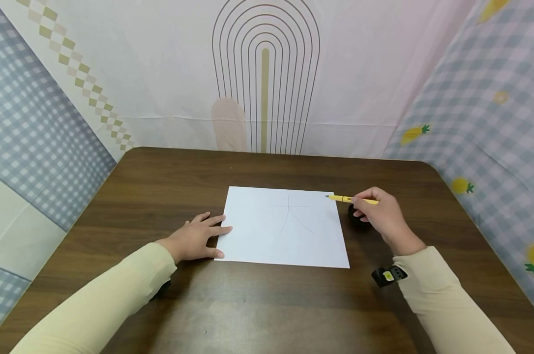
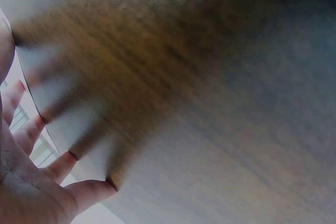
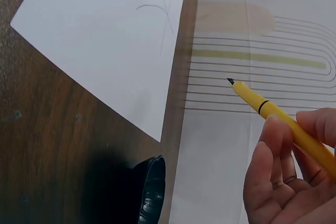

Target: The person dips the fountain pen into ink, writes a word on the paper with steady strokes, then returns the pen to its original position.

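A white sheet of paper (image 1: 249,241) lies on the brown table, bearing thin dark strokes (image 1: 288,207): a crossed upright and level line with two slanting legs. My left hand (image 1: 198,238) rests at the sheet's left edge, fingers spread, with some fingertips on the paper. In the left wrist view, the left hand's fingers (image 2: 58,169) touch down on the surface. Over the sheet's upper right corner, my right hand (image 1: 379,211) pinches a yellow pencil (image 1: 341,198) with a dark tip. The right wrist view shows the pencil (image 3: 252,98) held up, its tip apart from the paper.
A black, hollow, cup-like object (image 3: 152,190) stands right of the paper, partly behind the right hand in the head view. The wooden table (image 1: 249,305) ends at a white patterned cloth (image 1: 169,73) behind; checked cloth (image 1: 484,128) hangs at the sides.
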### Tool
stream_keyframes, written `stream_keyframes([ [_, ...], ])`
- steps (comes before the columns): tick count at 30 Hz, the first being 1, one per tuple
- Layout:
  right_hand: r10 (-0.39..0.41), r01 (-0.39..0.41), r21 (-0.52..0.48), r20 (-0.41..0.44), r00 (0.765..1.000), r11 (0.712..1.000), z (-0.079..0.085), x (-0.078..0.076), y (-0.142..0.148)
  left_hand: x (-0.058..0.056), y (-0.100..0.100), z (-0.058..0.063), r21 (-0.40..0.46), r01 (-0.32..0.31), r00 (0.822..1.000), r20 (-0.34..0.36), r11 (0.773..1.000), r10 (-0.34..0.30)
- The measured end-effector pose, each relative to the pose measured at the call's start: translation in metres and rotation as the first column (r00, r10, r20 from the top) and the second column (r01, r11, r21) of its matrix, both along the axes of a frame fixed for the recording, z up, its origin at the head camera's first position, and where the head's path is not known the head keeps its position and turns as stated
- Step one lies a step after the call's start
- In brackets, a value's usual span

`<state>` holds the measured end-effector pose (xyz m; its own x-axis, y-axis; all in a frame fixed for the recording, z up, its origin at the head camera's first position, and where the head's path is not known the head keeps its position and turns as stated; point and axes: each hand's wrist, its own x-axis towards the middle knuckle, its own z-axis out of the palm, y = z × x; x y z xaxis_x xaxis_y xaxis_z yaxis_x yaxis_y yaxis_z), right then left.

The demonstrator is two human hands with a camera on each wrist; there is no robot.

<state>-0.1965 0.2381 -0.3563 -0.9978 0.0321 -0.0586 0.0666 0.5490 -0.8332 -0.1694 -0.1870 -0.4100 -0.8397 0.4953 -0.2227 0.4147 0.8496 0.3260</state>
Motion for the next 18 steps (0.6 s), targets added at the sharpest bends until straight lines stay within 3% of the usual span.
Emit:
stream_keyframes([
  [18, -0.059, 0.059, -0.054, 0.008, 0.998, 0.997, -0.002, -0.009, 0.017, 0.000, 0.001, 0.001, 0.004, -0.001, 1.000, 0.004, 1.000, 0.001],
])
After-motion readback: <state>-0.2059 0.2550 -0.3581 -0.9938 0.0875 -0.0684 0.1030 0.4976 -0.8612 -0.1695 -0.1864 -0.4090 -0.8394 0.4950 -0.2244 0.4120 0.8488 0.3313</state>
